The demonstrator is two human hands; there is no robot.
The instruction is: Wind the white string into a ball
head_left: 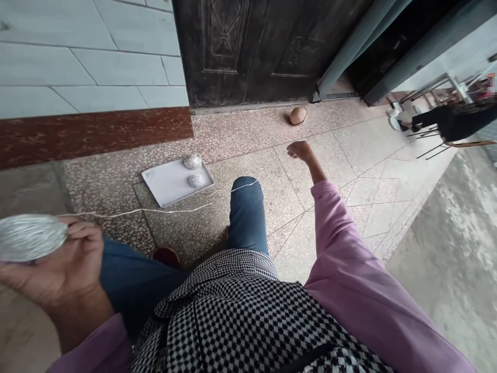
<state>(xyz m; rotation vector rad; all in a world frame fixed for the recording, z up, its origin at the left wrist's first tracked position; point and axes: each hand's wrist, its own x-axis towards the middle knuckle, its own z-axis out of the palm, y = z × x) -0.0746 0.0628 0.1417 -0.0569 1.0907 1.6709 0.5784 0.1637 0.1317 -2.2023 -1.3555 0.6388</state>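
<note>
My left hand (64, 261) is closed round a ball of silvery white thread (29, 237) at the far left. A strand of thread (155, 210) runs from the ball across the floor and over my raised knee (244, 189). My right hand (300, 151) is stretched out ahead with its fingers curled into a pinch; what it holds is too small to make out. A white tray (166, 184) lies on the floor ahead, carrying two smaller thread balls (193, 162).
A dark wooden door (264, 46) stands ahead, with a tan round object (298, 115) on the floor at its foot. A tiled wall with a red skirting (93, 132) is at the left. Another person and chair legs (454, 122) are at the far right.
</note>
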